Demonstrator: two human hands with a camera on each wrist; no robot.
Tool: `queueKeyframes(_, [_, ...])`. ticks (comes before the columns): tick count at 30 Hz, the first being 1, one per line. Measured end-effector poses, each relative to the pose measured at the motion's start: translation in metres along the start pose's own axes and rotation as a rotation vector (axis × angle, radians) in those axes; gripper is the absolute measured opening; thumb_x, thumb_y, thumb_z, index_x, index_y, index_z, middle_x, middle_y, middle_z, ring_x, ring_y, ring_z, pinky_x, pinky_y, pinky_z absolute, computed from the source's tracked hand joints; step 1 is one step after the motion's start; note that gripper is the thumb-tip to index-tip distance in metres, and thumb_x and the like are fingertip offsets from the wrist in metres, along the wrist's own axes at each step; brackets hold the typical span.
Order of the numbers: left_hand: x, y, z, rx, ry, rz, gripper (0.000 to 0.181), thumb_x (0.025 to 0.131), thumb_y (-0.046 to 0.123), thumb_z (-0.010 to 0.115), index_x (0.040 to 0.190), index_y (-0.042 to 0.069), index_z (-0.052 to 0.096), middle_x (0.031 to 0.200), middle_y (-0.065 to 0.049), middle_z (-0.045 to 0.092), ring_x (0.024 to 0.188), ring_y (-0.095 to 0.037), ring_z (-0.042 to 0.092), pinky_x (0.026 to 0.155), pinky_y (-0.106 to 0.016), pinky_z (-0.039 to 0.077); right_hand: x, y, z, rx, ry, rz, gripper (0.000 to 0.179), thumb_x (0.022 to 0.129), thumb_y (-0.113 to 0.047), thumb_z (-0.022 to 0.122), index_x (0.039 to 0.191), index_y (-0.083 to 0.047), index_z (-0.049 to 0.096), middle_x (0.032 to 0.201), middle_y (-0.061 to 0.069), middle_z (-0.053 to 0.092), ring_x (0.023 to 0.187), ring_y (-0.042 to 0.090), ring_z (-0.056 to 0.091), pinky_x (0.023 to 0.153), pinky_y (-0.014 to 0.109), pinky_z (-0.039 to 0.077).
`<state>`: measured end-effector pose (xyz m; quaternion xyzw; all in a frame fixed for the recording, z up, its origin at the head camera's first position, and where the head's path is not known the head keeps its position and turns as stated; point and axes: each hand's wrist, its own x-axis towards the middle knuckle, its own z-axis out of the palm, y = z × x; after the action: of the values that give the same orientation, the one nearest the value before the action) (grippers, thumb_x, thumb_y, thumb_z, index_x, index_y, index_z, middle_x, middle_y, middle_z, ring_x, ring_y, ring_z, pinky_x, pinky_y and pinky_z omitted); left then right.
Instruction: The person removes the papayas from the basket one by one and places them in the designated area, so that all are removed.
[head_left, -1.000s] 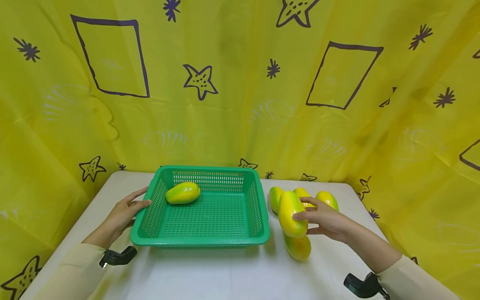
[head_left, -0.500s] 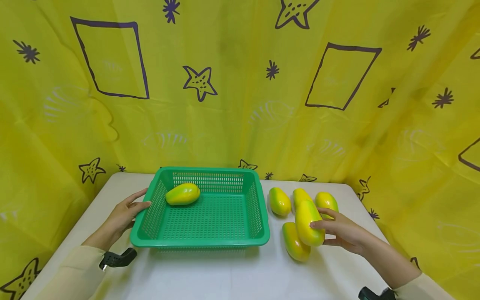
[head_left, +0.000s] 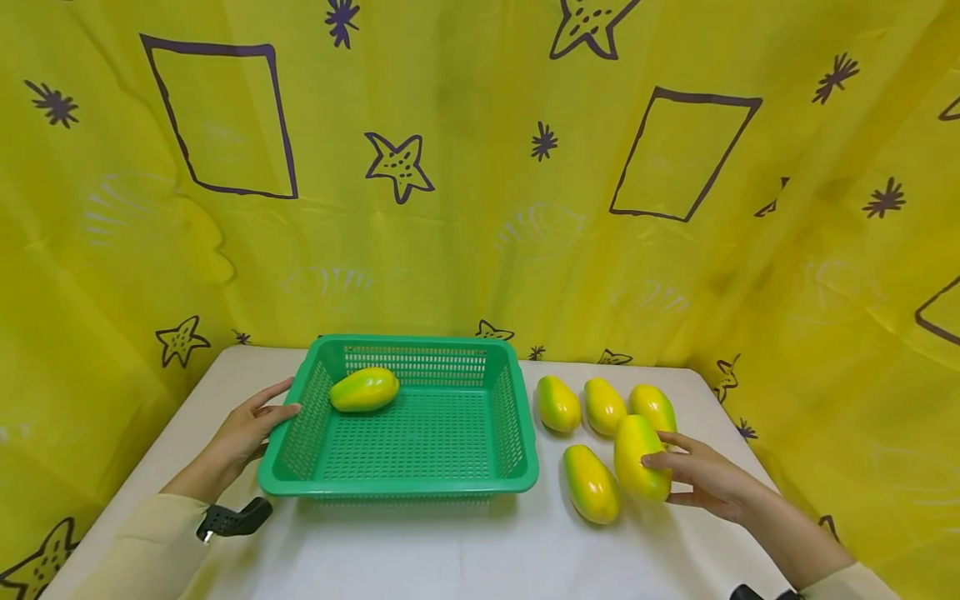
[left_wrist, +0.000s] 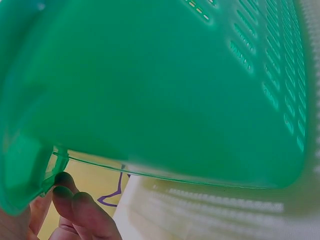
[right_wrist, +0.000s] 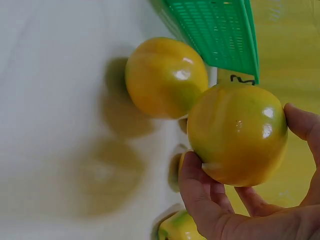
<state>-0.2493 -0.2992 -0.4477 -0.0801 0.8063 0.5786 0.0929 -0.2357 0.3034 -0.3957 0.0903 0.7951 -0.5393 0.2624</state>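
My left hand (head_left: 242, 432) grips the left rim of a green plastic basket (head_left: 397, 485), thumb on top. In the left wrist view its fingertips (left_wrist: 82, 205) curl beneath the rim. One yellow-green papaya (head_left: 365, 389) lies inside the basket, at the back left. To the right of the basket, my right hand (head_left: 708, 475) holds another papaya (head_left: 637, 458) between thumb and fingers. The right wrist view shows this held papaya (right_wrist: 237, 135) raised off the table, its shadow apart from it. Beside it on the table lies a near papaya (head_left: 592, 485).
Behind the held fruit, three more papayas stand in a row: a left one (head_left: 558, 404), a middle one (head_left: 604, 407) and a right one (head_left: 652, 406), partly covered. A white table (head_left: 465, 550) carries everything. A yellow patterned curtain (head_left: 480, 250) hangs around its back and sides.
My right hand has carried its papaya to the right and nearer to me, uncovering the near papaya and the back row. My left hand and the basket stay where they were.
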Motion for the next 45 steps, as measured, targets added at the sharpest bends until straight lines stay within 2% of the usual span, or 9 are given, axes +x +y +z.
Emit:
queueKeyframes(9, [-0.001, -0.001, 0.0, -0.024, -0.011, 0.013, 0.079, 0.099, 0.041, 0.058, 0.159, 0.015, 0.015, 0.131, -0.022, 0.056, 0.093, -0.01, 0.063, 0.08, -0.032, 0.056, 0.006, 0.017, -0.004, 0.013, 0.002, 0.024, 0.091, 0.096, -0.028, 0.059, 0.152, 0.01, -0.001, 0.149, 0.039, 0.02, 0.133, 0.052, 0.034, 0.095, 0.053, 0.049])
queueKeyframes(16, [-0.001, 0.0, 0.001, -0.026, -0.014, 0.015, 0.079, 0.099, 0.041, 0.058, 0.159, 0.015, 0.015, 0.128, -0.02, 0.057, 0.092, -0.01, 0.064, 0.08, -0.033, 0.056, 0.011, 0.029, -0.004, 0.031, 0.009, 0.054, 0.092, 0.096, -0.031, 0.059, 0.153, 0.008, -0.001, 0.151, 0.038, 0.012, 0.134, 0.054, 0.029, 0.094, 0.051, 0.051])
queueKeyframes(21, [-0.001, 0.0, 0.0, -0.029, -0.013, 0.012, 0.078, 0.099, 0.04, 0.058, 0.159, 0.015, 0.015, 0.127, -0.02, 0.058, 0.092, -0.01, 0.064, 0.08, -0.033, 0.056, 0.015, 0.034, -0.001, 0.031, 0.029, 0.07, 0.09, 0.095, -0.03, 0.061, 0.154, 0.007, 0.004, 0.151, 0.037, 0.014, 0.134, 0.055, 0.029, 0.093, 0.051, 0.051])
queueKeyframes(30, [-0.001, 0.0, 0.0, -0.034, -0.013, 0.017, 0.079, 0.098, 0.04, 0.059, 0.159, 0.015, 0.015, 0.119, -0.011, 0.062, 0.091, -0.01, 0.064, 0.079, -0.032, 0.056, 0.019, 0.039, 0.0, 0.036, 0.033, 0.081, 0.09, 0.094, -0.03, 0.061, 0.153, 0.008, 0.005, 0.149, 0.038, 0.016, 0.133, 0.054, 0.029, 0.095, 0.055, 0.049])
queueKeyframes(41, [0.001, 0.0, 0.0, -0.023, -0.013, 0.017, 0.079, 0.098, 0.041, 0.058, 0.159, 0.014, 0.015, 0.125, -0.017, 0.06, 0.092, -0.01, 0.064, 0.079, -0.032, 0.056, 0.025, 0.046, 0.006, 0.014, 0.052, 0.093, 0.09, 0.094, -0.033, 0.062, 0.153, 0.008, 0.008, 0.149, 0.039, 0.018, 0.133, 0.054, 0.03, 0.096, 0.056, 0.048])
queueKeyframes(45, [0.001, 0.0, 0.0, -0.024, -0.009, 0.015, 0.079, 0.098, 0.041, 0.059, 0.159, 0.014, 0.016, 0.123, -0.015, 0.061, 0.091, -0.01, 0.064, 0.079, -0.032, 0.056, 0.026, 0.048, 0.007, 0.004, 0.061, 0.089, 0.089, 0.094, -0.035, 0.062, 0.153, 0.008, 0.01, 0.149, 0.039, 0.02, 0.133, 0.055, 0.032, 0.094, 0.055, 0.05])
